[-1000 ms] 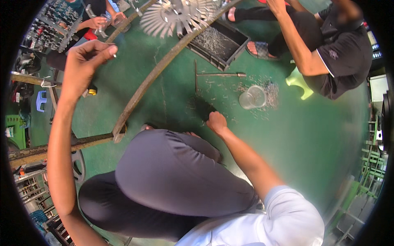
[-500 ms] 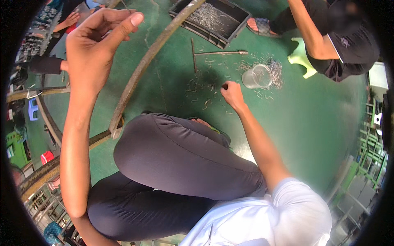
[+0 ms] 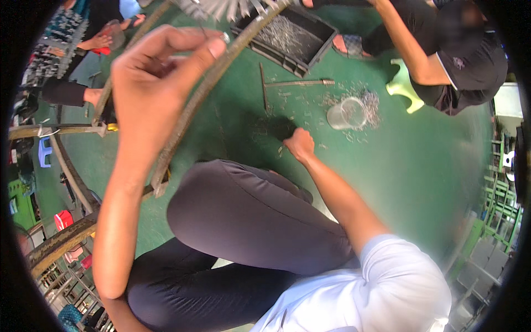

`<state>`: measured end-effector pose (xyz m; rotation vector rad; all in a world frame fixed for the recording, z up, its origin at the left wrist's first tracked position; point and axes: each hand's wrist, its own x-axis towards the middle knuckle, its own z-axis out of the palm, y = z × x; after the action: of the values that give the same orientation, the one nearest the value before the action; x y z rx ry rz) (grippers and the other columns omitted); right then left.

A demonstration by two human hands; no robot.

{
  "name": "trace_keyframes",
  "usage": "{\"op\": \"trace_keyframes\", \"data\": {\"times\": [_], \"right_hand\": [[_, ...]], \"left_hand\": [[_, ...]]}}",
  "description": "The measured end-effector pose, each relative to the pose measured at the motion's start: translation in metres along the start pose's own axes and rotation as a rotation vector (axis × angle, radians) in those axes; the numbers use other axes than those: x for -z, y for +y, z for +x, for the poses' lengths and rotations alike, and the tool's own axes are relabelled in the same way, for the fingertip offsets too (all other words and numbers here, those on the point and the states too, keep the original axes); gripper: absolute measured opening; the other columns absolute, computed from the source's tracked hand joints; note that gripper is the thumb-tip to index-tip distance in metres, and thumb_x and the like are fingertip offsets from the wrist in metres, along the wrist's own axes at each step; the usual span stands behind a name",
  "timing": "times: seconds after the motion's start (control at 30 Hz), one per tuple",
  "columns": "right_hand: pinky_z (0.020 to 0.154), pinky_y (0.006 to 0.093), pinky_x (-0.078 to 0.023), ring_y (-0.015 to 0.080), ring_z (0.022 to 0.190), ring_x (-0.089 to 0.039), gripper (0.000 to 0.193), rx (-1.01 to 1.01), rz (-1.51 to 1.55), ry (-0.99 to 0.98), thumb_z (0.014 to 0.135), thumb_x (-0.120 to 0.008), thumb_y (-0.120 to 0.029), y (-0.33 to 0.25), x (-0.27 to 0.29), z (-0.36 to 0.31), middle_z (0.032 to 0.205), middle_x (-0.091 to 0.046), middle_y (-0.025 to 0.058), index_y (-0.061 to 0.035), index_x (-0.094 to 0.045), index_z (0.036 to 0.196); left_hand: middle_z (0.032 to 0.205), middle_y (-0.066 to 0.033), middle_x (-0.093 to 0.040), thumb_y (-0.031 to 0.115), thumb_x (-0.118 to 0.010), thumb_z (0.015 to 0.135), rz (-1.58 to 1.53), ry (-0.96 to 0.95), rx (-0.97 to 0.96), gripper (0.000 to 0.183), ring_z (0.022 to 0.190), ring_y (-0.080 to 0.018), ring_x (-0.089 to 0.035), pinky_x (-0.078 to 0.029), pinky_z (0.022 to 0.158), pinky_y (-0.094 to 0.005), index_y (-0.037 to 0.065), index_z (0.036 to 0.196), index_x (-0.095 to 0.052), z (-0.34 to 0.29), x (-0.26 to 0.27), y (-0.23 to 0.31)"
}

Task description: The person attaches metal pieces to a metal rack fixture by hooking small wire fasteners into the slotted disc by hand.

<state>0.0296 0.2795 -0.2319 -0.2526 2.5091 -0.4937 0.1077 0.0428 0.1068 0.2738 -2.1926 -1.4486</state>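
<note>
My left hand [image 3: 157, 83] is raised by the curved metal bar [image 3: 207, 83], thumb and forefinger pinched. A thin dark wire-like strand shows at the fingers, and a small shiny piece [image 3: 225, 37] is at the thumb tip. Just beyond the fingertips hang grey, flat, fanned-out strips [image 3: 221, 8]. Over the green floor, my right hand [image 3: 300, 145] is closed, fingers curled together; what they hold, if anything, is hidden. Ahead of it stands a clear plastic cup [image 3: 338, 116] among many small metal pieces [image 3: 369, 102]. A T-shaped metal tool [image 3: 293, 83] lies farther off.
A black crate [image 3: 310, 58] holding slim metal pieces stands at the far side. A person in dark clothes sits at the far right on a light green stool [image 3: 405, 86]. Metal frame bars [image 3: 72, 232] run along the left. Other people are at the upper left.
My left hand has moved right, closer to the curved bar, and the fanned strips have come into view. My right hand has shifted left and nearer to me, away from the cup.
</note>
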Motion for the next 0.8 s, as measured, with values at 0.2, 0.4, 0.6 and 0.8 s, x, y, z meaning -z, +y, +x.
{"op": "trace_keyframes", "data": {"times": [0.2,0.4,0.6,0.8], "right_hand": [[0.080,0.0499,-0.057,0.0445,0.090,-0.069,0.029,0.105,-0.129,0.053,0.073,-0.074,-0.021,0.015,-0.005,0.003,0.092,-0.070,0.0280,0.0045,-0.072,0.086],[0.080,0.0511,-0.056,0.0425,0.088,-0.070,0.024,0.121,-0.184,0.095,0.075,-0.072,-0.020,0.043,0.002,0.001,0.091,-0.071,0.0247,0.0016,-0.072,0.086],[0.068,0.0346,-0.054,0.0185,0.067,-0.067,0.020,0.438,0.533,0.307,0.075,-0.075,-0.016,-0.045,0.094,-0.035,0.073,-0.070,0.0119,0.0027,-0.070,0.081],[0.074,0.0219,-0.052,0.0086,0.082,-0.060,0.007,0.921,1.197,0.343,0.084,-0.068,0.007,-0.170,0.188,-0.094,0.093,-0.064,0.0067,0.0060,-0.066,0.091]], "left_hand": [[0.107,-0.0123,-0.071,-0.001,-0.072,0.089,-0.022,0.014,-0.063,0.006,0.097,-0.0123,-0.066,-0.051,0.085,-0.0264,-0.001,0.086,-0.067,0.004,0.006,-0.005],[0.085,-0.0097,-0.074,0.010,-0.076,0.085,0.070,0.069,-0.110,0.012,0.078,-0.0120,-0.067,-0.053,0.071,-0.0301,-0.001,0.086,-0.069,-0.003,-0.010,-0.011],[0.089,-0.0065,-0.074,0.013,-0.077,0.087,0.063,0.001,-0.016,0.016,0.078,-0.0093,-0.065,-0.052,0.072,-0.0264,-0.001,0.093,-0.073,0.001,-0.015,-0.003],[0.093,-0.0066,-0.075,0.009,-0.075,0.090,-0.164,-0.044,0.125,0.016,0.082,-0.0073,-0.066,-0.052,0.074,-0.0237,-0.002,0.100,-0.074,0.008,-0.005,-0.009]]}}
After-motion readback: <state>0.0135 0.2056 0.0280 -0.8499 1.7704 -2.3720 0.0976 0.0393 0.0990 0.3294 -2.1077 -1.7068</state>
